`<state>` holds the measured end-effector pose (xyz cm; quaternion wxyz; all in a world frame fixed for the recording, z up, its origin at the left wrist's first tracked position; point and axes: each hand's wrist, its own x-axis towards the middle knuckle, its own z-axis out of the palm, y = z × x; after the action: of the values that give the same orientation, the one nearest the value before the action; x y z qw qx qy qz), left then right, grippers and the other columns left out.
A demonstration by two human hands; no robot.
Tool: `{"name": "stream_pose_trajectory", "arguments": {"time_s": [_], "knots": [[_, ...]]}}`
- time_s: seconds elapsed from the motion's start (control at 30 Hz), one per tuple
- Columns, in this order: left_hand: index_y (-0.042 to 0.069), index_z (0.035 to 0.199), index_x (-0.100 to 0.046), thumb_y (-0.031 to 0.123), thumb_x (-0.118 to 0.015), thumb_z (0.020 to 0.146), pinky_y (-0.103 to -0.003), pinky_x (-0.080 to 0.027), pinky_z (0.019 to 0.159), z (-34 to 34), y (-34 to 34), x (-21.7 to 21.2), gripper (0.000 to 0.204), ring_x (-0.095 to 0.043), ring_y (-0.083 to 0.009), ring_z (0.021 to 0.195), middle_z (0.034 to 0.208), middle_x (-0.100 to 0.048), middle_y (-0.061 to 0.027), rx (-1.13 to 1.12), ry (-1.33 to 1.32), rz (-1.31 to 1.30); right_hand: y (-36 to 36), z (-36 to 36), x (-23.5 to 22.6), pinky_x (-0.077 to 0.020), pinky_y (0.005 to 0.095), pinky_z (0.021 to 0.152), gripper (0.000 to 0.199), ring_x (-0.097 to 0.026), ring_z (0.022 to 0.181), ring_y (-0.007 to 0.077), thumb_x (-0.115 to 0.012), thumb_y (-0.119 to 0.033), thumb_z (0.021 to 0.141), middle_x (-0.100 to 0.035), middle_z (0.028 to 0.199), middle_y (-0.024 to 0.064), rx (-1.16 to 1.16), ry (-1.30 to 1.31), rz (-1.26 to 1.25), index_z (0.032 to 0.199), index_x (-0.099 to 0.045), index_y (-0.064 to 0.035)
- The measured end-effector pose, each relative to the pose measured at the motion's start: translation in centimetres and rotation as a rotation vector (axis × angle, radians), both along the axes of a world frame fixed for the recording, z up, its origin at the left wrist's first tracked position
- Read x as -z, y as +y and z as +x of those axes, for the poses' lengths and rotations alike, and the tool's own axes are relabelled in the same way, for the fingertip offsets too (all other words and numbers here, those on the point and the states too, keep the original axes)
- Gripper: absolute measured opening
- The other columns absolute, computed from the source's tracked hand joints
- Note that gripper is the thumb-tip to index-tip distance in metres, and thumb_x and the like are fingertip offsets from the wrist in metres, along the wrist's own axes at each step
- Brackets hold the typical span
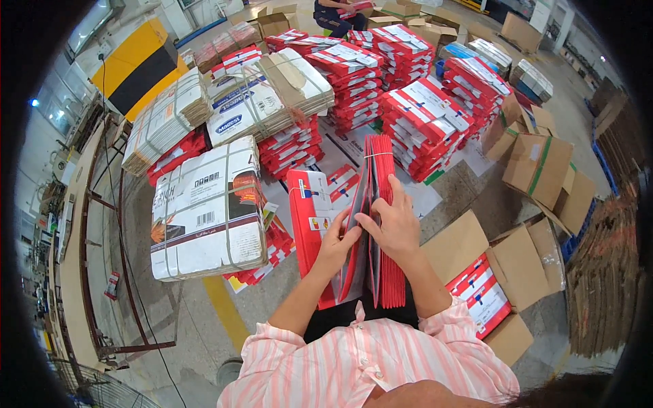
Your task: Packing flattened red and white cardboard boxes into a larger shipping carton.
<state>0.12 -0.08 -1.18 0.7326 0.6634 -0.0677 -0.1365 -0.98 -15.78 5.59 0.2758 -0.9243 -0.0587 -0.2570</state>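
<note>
Seen from above, a person in a pink-and-white striped shirt (360, 364) sorts through a red bundle (390, 275) of thin, flat packets, which stands on edge in front of their body with a pale band around its far end. The left hand (333, 251) is at the near-left side of the red bundle, its fingers narrow and bent toward the thumb beside a slim red edge; whether they pinch it, I cannot tell. The right hand (398, 228) lies over the top of the red bundle, thumb and fingers moderately parted and touching the packet edges; how firmly they grip is unclear. Left of the red bundle, a red packet (304, 231) with a printed white label leans outward.

Farther left of the red bundle rests a strapped white carton stack (207, 211). Beyond the red bundle rise tall piles of red packets (425, 122), with another person (337, 17) in dark clothing seated farther back. To the right of the red bundle, an open cardboard box (524, 265) holds more red-and-white packs (481, 299), and flattened brown cardboard (605, 272) is stacked farther right.
</note>
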Motion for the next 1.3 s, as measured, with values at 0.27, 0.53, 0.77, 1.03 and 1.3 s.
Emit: {"name": "stream_pose_trajectory", "arguments": {"time_s": [0.27, 0.53, 0.77, 1.03, 1.3], "knots": [[0.002, 0.145, -0.033, 0.025, -0.057, 0.094, -0.029, -0.037, 0.099, 0.4, 0.6, 0.0, 0.060, -0.047, -0.0156, 0.116, 0.125, -0.051, -0.0105, 0.026, 0.022, -0.003, -0.1, 0.9, 0.7, -0.0496, 0.0486, 0.079, 0.031, -0.051, 0.108, 0.0428, -0.064, -0.011, 0.072, -0.041, 0.138, 0.0233, 0.017, 0.025, 0.056, 0.101, -0.054, -0.0090], [-0.005, 0.136, -0.038, 0.021, -0.062, 0.087, -0.044, -0.029, 0.108, 1.1, 6.2, 0.6, 0.061, -0.042, -0.0380, 0.126, 0.134, -0.045, -0.0247, -0.387, -0.510, 0.692, -8.6, -0.7, 4.3, -0.0407, 0.0437, 0.098, 0.028, -0.047, 0.118, 0.0431, -0.056, -0.008, 0.076, -0.042, 0.134, 0.0246, 0.139, -0.033, 0.234, 0.104, -0.052, -0.0058], [-0.003, 0.134, -0.045, 0.032, -0.057, 0.091, -0.033, -0.042, 0.099, 1.1, 11.2, 8.6, 0.056, -0.057, -0.0210, 0.111, 0.125, -0.058, -0.0123, -0.207, 0.329, -0.182, -13.6, -4.1, 9.2, -0.0453, 0.0404, 0.090, 0.028, -0.055, 0.104, 0.0363, -0.051, -0.003, 0.076, -0.056, 0.109, 0.0188, 0.382, 0.348, 0.312, 0.104, -0.054, -0.0042], [0.000, 0.141, -0.033, 0.019, -0.069, 0.084, -0.034, -0.044, 0.096, 1.1, 2.9, 1.8, 0.070, -0.055, -0.0219, 0.113, 0.127, -0.054, -0.0121, -0.039, -0.061, -0.031, -9.0, -2.3, 7.2, -0.0468, 0.0391, 0.086, 0.021, -0.059, 0.102, 0.0279, -0.061, -0.013, 0.082, -0.060, 0.108, 0.0169, -0.007, 0.041, 0.386, 0.100, -0.061, -0.0018], [0.002, 0.139, -0.034, 0.030, -0.075, 0.079, -0.034, -0.047, 0.090, 1.3, -1.0, 1.2, 0.078, -0.061, -0.0230, 0.106, 0.119, -0.059, -0.0172, -0.063, -0.271, 0.230, -4.0, 0.6, 5.6, -0.0496, 0.0285, 0.064, 0.027, -0.060, 0.072, 0.0136, -0.069, -0.023, 0.085, -0.064, 0.081, 0.0069, -0.342, 0.466, 0.855, 0.096, -0.060, -0.0003]]}}
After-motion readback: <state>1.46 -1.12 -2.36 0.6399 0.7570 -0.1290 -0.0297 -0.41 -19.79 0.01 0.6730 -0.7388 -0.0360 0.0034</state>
